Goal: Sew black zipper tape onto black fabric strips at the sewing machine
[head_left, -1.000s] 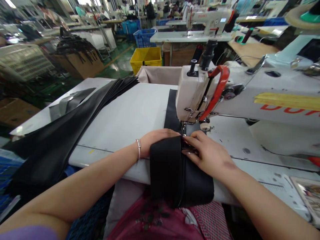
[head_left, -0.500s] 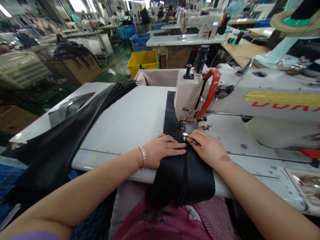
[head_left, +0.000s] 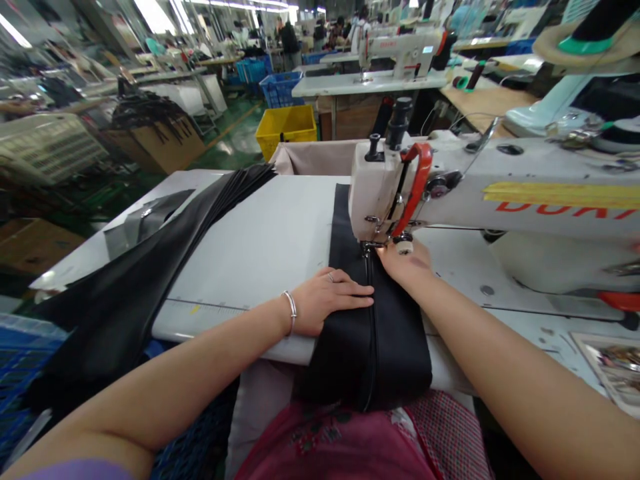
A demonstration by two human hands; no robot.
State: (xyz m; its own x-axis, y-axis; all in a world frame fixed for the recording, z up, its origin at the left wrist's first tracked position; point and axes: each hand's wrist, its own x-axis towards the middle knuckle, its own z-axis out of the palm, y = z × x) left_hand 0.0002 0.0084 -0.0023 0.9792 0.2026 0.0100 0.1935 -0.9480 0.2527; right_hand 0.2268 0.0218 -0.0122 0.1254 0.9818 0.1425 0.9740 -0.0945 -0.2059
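Observation:
My left hand [head_left: 330,299] lies flat with fingers stretched out, pressing on the left part of a black leather-like panel [head_left: 400,340]. Down the middle of the panel runs a zipper [head_left: 371,333], passing under the presser foot [head_left: 367,249] of a white sewing machine [head_left: 450,175]. My right hand [head_left: 407,262] has its fingers beside and behind the foot, under the machine head, which hides most of them. Whether they grip anything does not show. The panel's near end hangs over the table edge toward my lap.
A stack of black panels [head_left: 165,250] drapes over the table's left side. Behind the table stands a yellow crate [head_left: 286,127], with another sewing machine [head_left: 400,53] farther back. Small metal parts fill a tray [head_left: 613,363] at the right. A blue basket [head_left: 25,360] sits lower left.
My right hand has moved away from me, from pinching a small metal piece in front of the presser foot to beside and behind it. My left hand stays on the panel.

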